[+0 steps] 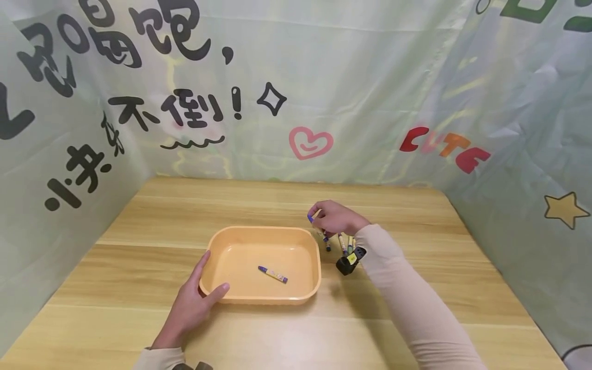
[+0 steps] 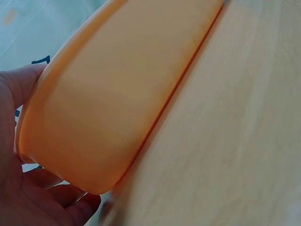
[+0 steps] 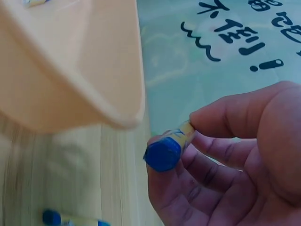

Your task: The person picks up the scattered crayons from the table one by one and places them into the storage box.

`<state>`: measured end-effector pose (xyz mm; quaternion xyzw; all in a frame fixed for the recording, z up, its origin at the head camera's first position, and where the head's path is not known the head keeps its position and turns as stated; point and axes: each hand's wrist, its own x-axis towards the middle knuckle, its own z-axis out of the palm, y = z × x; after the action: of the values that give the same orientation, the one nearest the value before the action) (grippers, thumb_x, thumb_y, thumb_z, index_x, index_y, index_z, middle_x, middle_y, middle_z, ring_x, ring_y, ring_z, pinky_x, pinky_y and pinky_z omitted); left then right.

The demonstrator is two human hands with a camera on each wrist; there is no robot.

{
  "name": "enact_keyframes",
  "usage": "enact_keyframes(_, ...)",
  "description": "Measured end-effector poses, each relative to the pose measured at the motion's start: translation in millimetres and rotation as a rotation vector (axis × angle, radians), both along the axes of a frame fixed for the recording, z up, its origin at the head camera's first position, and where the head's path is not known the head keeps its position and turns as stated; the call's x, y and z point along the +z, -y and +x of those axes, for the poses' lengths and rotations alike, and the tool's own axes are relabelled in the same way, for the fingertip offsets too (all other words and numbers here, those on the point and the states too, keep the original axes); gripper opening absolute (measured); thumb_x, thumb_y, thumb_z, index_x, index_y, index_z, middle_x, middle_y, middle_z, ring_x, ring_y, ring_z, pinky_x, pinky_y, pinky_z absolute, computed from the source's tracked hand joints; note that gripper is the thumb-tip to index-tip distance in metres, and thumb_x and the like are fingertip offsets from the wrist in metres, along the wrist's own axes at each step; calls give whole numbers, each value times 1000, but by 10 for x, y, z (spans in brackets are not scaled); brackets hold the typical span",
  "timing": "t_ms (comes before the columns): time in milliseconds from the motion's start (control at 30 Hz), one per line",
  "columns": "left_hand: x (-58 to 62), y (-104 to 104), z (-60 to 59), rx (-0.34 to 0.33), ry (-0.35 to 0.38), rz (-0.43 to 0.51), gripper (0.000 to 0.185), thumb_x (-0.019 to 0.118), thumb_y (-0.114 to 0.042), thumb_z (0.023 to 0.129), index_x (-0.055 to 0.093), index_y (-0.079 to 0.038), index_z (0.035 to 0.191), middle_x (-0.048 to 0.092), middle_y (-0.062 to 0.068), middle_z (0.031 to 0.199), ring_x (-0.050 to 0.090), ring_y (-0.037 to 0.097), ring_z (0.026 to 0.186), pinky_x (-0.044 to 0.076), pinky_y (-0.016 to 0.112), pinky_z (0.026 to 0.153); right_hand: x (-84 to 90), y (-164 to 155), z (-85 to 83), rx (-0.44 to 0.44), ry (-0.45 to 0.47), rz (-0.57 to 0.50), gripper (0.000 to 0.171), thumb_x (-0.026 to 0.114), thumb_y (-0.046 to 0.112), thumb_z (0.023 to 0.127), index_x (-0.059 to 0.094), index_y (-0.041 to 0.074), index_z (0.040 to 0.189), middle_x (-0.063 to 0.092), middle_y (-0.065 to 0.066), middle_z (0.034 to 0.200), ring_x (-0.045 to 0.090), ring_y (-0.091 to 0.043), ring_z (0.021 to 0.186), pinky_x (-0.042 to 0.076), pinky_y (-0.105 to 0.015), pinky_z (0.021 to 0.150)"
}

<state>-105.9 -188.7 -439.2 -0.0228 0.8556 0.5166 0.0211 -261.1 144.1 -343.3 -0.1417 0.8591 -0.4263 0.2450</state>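
Note:
A peach-orange plastic tray (image 1: 259,299) stands on the table, with one blue-ended crayon (image 1: 273,274) lying inside it. My left hand (image 1: 191,303) grips the tray's front left corner, thumb over the rim and fingers along the outside. In the left wrist view, those fingers curl against the tray's outer wall (image 2: 103,94). Just beyond the tray's right end, my right hand (image 1: 339,218) pinches a crayon with a bright blue end (image 3: 163,154) between thumb and fingers, raised above the table. Several more crayons (image 1: 343,244) lie under and beside that hand, partly hidden by it.
The wooden table (image 1: 115,288) is enclosed by pale fabric walls (image 1: 361,92) printed with lettering and drawings at the back and sides. A black wrist camera (image 1: 350,261) sits under my right wrist, above the loose crayons. One crayon (image 3: 75,220) shows low in the right wrist view.

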Motion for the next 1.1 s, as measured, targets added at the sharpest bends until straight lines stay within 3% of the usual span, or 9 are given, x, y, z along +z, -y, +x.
enact_keyframes(100, 4, -9, 3, 1, 7, 15, 90, 72, -36, 87, 14, -28, 157, 58, 23, 114, 56, 21, 63, 49, 32, 51, 15, 66, 15, 4, -3, -2, 33, 52, 6, 95, 51, -5, 126, 59, -17, 92, 53, -18, 66, 54, -38, 62)
enact_keyframes(200, 9, -9, 3, -1, 3, 36, 90, 72, -35, 88, 14, -27, 157, 55, 26, 123, 59, 22, 71, 50, 32, 53, 35, 137, 23, 15, 5, -9, 33, 53, 5, 95, 51, -4, 127, 61, -19, 100, 57, -19, 72, 55, -38, 64)
enact_keyframes(367, 17, -8, 1, -3, 0, 25, 90, 71, -36, 88, 14, -27, 157, 52, 27, 127, 58, 21, 68, 50, 32, 53, 32, 236, 22, 48, 48, -34, 35, 55, 3, 95, 49, -7, 128, 60, -26, 108, 60, -21, 73, 55, -34, 62)
enact_keyframes(533, 2, -5, -1, -10, -1, 20, 91, 71, -37, 87, 14, -28, 157, 51, 27, 128, 55, 20, 61, 49, 32, 50, 28, 302, 45, 109, 76, -49, 32, 55, 2, 95, 51, -7, 125, 60, -26, 101, 61, -22, 68, 55, -33, 60)
enact_keyframes(733, -9, -5, 3, -6, 1, 7, 90, 71, -37, 88, 14, -29, 157, 55, 25, 121, 54, 20, 59, 49, 32, 49, -20, 393, 37, 174, 90, -36, 29, 56, 0, 94, 54, -5, 122, 61, -16, 90, 58, -18, 65, 56, -36, 61)
enact_keyframes(900, -8, -4, 1, -4, -10, 17, 90, 71, -37, 88, 14, -28, 157, 53, 26, 126, 56, 20, 64, 49, 31, 51, -76, 477, 33, 235, 99, 37, 27, 60, 1, 93, 59, -3, 119, 63, -8, 90, 57, -15, 68, 56, -35, 63)
enact_keyframes(1100, 6, 0, 12, -14, -4, 22, 91, 72, -37, 87, 14, -29, 157, 48, 28, 132, 54, 19, 57, 49, 31, 49, -126, 589, 67, 302, 97, 116, 22, 62, 0, 92, 63, 0, 115, 63, -7, 93, 59, -16, 73, 57, -33, 66)
